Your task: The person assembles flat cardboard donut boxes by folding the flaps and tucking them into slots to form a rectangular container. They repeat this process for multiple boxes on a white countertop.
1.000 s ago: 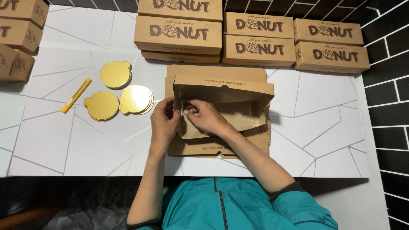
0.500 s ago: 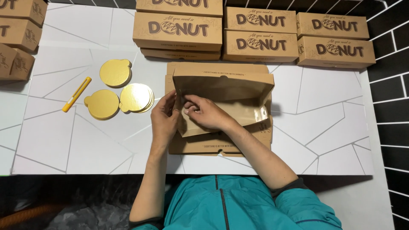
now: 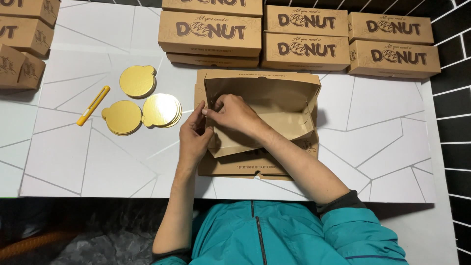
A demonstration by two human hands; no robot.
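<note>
Pinching the left wall of the half-folded brown cardboard box [image 3: 260,118] mid-table: right hand [image 3: 234,114] fingers closed on the flap at the far-left corner, left hand [image 3: 195,137] pressing that wall from outside. Box long axis runs left-right; both hands sit at its left end, gold discs [image 3: 142,105] further left.

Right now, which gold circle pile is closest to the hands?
The pile on the right, the one of the three gold piles lying beside the left hand. The other two sit farther left, toward the yellow stick.
</note>
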